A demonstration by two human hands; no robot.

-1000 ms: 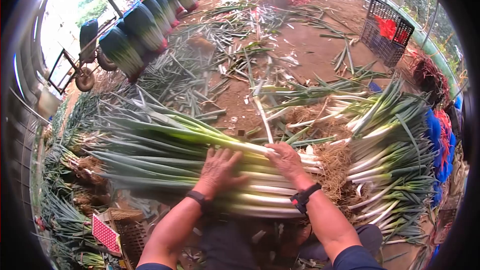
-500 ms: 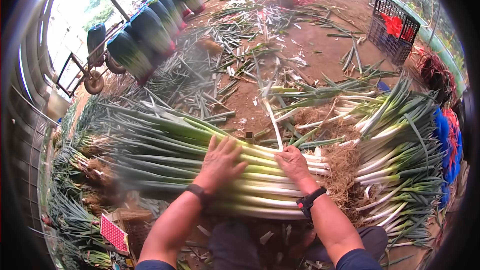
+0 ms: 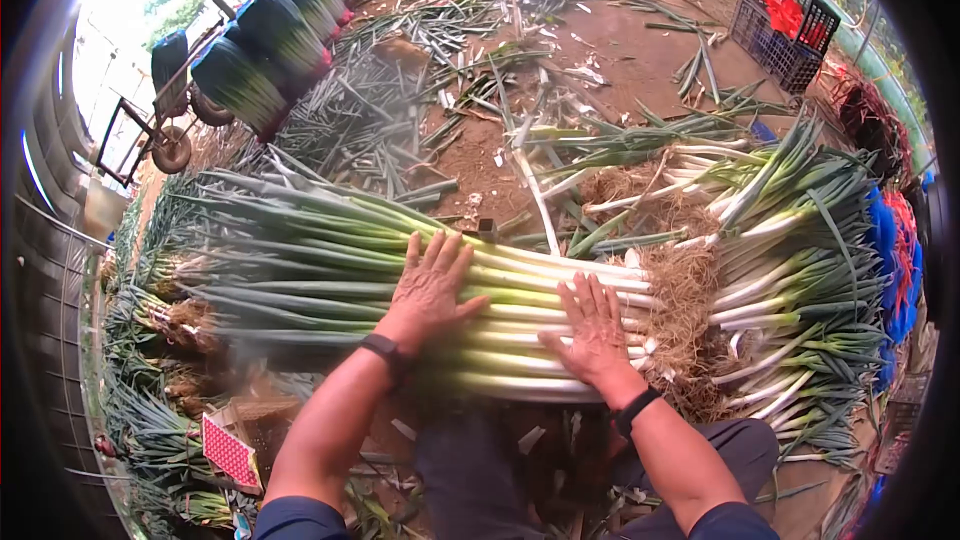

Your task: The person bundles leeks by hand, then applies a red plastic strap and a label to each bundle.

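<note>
A wide layer of long green onions (image 3: pixel 300 285) lies across in front of me, leaves to the left, white stems and brown roots to the right. My left hand (image 3: pixel 432 290) rests flat on the stalks where green turns pale, fingers spread. On the white stems near the roots lies my right hand (image 3: pixel 592 330), palm down with its fingers apart. Neither hand grips a stalk. Just beyond the root ends, another pile of green onions (image 3: pixel 790 270) points its leaves to the right. What supports the layer is hidden.
Bundled green onions (image 3: pixel 240 80) sit on a wheeled cart at the upper left. A black plastic crate (image 3: pixel 770 45) with red material stands at the upper right. Leaf scraps (image 3: pixel 350 110) litter the brown ground. More green onions (image 3: pixel 150 410) line the left side, near a red-patterned box (image 3: pixel 230 450).
My right hand has gone from curled fingers at the far edge of the stems to lying flat on top, nearer me. The left hand stays on the stalks. The view has shifted slightly.
</note>
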